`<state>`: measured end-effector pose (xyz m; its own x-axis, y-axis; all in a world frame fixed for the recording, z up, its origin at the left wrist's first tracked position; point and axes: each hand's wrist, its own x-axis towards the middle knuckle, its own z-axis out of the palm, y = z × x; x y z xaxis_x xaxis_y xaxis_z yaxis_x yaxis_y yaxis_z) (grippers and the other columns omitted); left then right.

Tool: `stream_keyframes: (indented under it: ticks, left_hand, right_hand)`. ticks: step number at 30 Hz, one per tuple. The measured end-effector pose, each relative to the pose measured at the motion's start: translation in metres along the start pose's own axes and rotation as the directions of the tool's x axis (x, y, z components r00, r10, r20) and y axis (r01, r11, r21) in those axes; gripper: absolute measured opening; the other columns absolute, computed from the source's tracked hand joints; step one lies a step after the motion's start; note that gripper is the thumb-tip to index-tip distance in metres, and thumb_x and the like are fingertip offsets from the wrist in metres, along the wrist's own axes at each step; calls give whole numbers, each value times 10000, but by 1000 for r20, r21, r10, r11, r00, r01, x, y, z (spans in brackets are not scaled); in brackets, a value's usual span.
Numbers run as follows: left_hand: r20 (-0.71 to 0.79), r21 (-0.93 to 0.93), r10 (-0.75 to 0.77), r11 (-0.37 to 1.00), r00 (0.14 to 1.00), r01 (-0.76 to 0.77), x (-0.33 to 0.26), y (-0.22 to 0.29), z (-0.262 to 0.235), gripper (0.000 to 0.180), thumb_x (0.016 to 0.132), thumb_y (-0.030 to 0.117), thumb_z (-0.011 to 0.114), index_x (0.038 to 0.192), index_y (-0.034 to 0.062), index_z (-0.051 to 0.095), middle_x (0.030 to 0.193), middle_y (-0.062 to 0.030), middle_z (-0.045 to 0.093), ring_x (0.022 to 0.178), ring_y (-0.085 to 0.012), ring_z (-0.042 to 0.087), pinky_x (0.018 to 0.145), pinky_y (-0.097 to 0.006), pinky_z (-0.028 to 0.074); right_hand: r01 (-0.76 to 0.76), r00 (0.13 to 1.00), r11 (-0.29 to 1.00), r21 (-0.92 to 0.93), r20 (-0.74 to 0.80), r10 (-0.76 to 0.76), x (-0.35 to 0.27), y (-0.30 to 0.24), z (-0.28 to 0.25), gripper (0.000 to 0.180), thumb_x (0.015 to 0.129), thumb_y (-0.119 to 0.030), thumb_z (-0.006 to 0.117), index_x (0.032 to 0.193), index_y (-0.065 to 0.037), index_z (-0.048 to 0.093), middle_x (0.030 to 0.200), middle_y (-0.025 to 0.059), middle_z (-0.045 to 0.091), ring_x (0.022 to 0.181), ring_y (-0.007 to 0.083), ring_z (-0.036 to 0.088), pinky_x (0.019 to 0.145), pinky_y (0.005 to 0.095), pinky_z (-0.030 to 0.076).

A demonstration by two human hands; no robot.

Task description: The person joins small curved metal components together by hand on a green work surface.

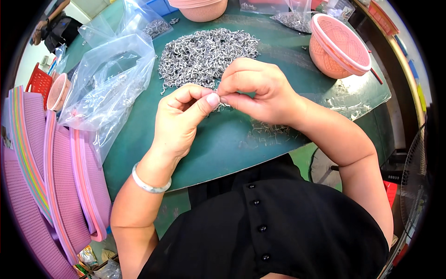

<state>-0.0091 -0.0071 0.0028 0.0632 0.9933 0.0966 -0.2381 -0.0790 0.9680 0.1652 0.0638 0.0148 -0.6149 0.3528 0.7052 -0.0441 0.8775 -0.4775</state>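
Note:
Over the green tabletop (195, 158), my two hands meet fingertip to fingertip. My left hand (175, 122) is closed in a pinch of thumb and index finger. Pressed against it from the right, my right hand (264, 90) pinches too. Whatever lies between the fingertips is too small and hidden to name. Just beyond them spreads a large heap of small, curved, silver-grey metal hooks (204, 53). A few loose hooks (224, 107) show on the table under the fingertips.
A crumpled clear plastic bag (111, 88) lies left of the heap. Pink baskets stand at right (325, 58) and far (202, 13). Bagged hooks (295, 21) sit at the far side. Purple baskets (67, 186) crowd the left; a fan (413, 172) stands right.

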Motion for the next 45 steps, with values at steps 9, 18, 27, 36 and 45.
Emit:
stream_keyframes:
  ticks: [9, 18, 27, 36, 45]
  left_hand:
    - [-125, -21, 4, 1000, 992, -7, 2, 3, -3, 40, 861, 38, 541, 872, 1, 551, 843, -83, 623, 787, -144, 602, 707, -265, 509]
    - [-45, 54, -103, 993, 994, 105, 3, 4, -6, 46, 857, 32, 539, 884, -4, 533, 827, -97, 618, 719, -145, 615, 642, -252, 517]
    - [-48, 132, -129, 982, 990, 134, 4, 3, -9, 90, 871, 77, 544, 915, 0, 558, 831, -64, 614, 718, -108, 585, 631, -224, 477]
    - [-63, 66, -104, 992, 993, 108, 4, 3, -15, 82, 899, 94, 503, 925, 20, 524, 808, -49, 594, 708, -109, 567, 625, -227, 465]
    - [-13, 58, -160, 985, 987, 161, 3, 2, -15, 92, 883, 85, 526, 933, 9, 540, 815, -57, 598, 703, -118, 573, 626, -236, 472]
  right_hand:
    - [-133, 976, 985, -109, 159, 150, -3, 18, -11, 68, 731, -41, 617, 797, -26, 612, 775, 85, 566, 742, 249, 568, 654, 332, 465]
    - [-188, 892, 958, -218, 370, 259, -9, 14, -10, 85, 716, -115, 602, 731, -34, 583, 775, 106, 542, 804, 297, 544, 710, 378, 453]
    - [-184, 915, 960, -210, 321, 245, -6, 14, -4, 117, 718, -141, 619, 736, -34, 575, 770, 112, 530, 805, 307, 538, 710, 392, 449]
    - [-83, 922, 938, -336, 331, 201, -7, 14, 12, 95, 684, -72, 617, 760, -31, 577, 805, 98, 519, 801, 282, 524, 692, 379, 440]
    - [-337, 917, 939, 68, 247, 312, -4, 15, 1, 46, 756, -2, 573, 792, -8, 545, 793, 66, 508, 734, 184, 502, 672, 284, 414]
